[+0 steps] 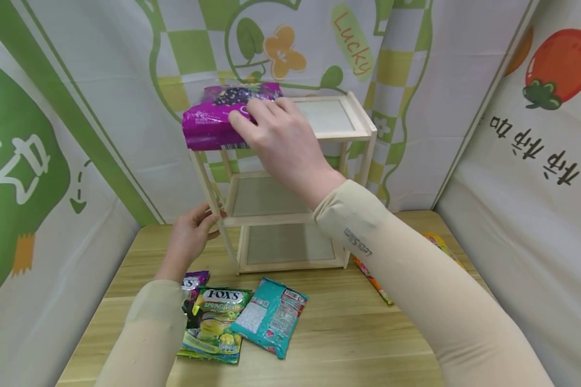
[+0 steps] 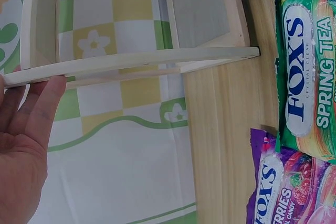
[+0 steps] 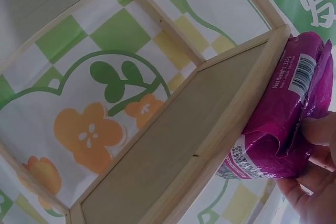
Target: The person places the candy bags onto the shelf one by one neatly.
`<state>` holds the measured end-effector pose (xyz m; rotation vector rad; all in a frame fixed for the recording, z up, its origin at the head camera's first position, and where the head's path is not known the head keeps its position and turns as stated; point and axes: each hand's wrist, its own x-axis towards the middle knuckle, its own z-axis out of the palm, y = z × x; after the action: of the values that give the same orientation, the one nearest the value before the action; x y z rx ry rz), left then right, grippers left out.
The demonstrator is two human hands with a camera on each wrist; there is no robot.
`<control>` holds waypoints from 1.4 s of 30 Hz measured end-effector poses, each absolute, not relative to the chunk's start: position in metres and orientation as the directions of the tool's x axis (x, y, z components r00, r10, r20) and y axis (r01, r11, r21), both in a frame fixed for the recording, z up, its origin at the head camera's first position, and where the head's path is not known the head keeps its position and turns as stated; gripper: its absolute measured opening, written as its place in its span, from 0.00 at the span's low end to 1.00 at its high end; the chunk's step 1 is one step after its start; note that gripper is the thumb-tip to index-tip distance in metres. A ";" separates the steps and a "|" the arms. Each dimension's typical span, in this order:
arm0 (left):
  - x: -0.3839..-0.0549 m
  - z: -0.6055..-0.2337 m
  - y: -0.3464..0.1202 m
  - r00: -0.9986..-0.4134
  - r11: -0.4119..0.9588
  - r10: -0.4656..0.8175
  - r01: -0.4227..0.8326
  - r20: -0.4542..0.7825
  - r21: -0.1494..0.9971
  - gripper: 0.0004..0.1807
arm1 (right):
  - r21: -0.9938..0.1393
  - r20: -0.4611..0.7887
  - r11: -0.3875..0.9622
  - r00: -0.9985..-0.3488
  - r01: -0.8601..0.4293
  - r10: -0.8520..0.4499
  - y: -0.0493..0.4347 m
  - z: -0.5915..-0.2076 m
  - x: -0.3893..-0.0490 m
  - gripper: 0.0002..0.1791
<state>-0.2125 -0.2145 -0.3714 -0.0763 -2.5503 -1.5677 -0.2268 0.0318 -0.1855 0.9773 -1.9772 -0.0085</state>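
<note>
A three-tier wooden shelf rack with grey panels stands upright on the table. On the left end of its top tier lies a shiny purple candy bag with dark berries printed on it. My right hand grips this bag from its right side, thumb and fingers on the crinkled wrapper; the right wrist view shows the bag's barcode and the fingers at its end. Lower down, my left hand holds the rack's left front post between thumb and fingers, near the middle tier.
In front of the rack lie a green Fox's Spring Tea bag, a teal bag showing its back, and a purple Fox's berries bag. An orange packet and a yellow packet are partly hidden by my right arm. Printed cloth walls surround the table.
</note>
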 end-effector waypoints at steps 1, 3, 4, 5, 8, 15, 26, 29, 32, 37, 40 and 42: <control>-0.212 -0.371 -0.214 -0.988 0.452 -0.033 0.120 0.151 0.884 0.23 | 0.361 0.719 0.688 -0.282 -0.630 -0.635 0.032 -0.185 -0.227 0.14; -0.212 -0.371 -0.215 -0.988 0.450 -0.032 0.122 0.152 0.884 0.23 | 0.360 0.720 0.690 -0.283 -0.628 -0.633 0.031 -0.185 -0.229 0.13; -0.212 -0.371 -0.214 -0.988 0.449 -0.033 0.122 0.153 0.885 0.23 | 0.360 0.722 0.691 -0.282 -0.627 -0.632 0.031 -0.185 -0.229 0.13; -0.212 -0.371 -0.214 -0.988 0.447 -0.035 0.121 0.153 0.886 0.23 | 0.362 0.723 0.692 -0.281 -0.624 -0.632 0.030 -0.186 -0.230 0.13; -0.211 -0.370 -0.214 -0.988 0.440 -0.033 0.123 0.153 0.889 0.23 | 0.371 0.723 0.695 -0.279 -0.616 -0.632 0.029 -0.186 -0.233 0.13; -0.210 -0.369 -0.214 -0.987 0.443 -0.034 0.126 0.157 0.888 0.23 | 0.365 0.717 0.708 -0.302 -0.605 -0.628 0.026 -0.185 -0.239 0.13; -0.213 -0.370 -0.213 -0.980 0.451 -0.039 0.156 0.194 0.879 0.21 | 0.367 0.699 0.719 -0.336 -0.590 -0.631 0.022 -0.186 -0.245 0.13; -0.212 -0.370 -0.213 -0.981 0.449 -0.040 0.150 0.188 0.881 0.21 | 0.370 0.705 0.719 -0.326 -0.589 -0.630 0.022 -0.187 -0.247 0.13; -0.212 -0.370 -0.213 -0.983 0.448 -0.041 0.144 0.182 0.882 0.21 | 0.375 0.711 0.719 -0.316 -0.586 -0.628 0.021 -0.189 -0.247 0.13; -0.212 -0.371 -0.214 -0.981 0.449 -0.039 0.151 0.189 0.881 0.21 | 0.374 0.709 0.718 -0.318 -0.587 -0.629 0.021 -0.189 -0.247 0.13; -0.212 -0.371 -0.214 -0.981 0.455 -0.040 0.150 0.188 0.878 0.21 | 0.365 0.699 0.720 -0.337 -0.589 -0.630 0.022 -0.188 -0.246 0.14; -0.212 -0.371 -0.214 -0.982 0.460 -0.042 0.145 0.185 0.876 0.22 | 0.357 0.692 0.724 -0.353 -0.591 -0.630 0.022 -0.188 -0.245 0.14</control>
<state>-0.2121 -0.2137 -0.3711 -0.0899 -2.5264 -1.5416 -0.2451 0.0223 -0.1879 0.9253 -2.0500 -0.0564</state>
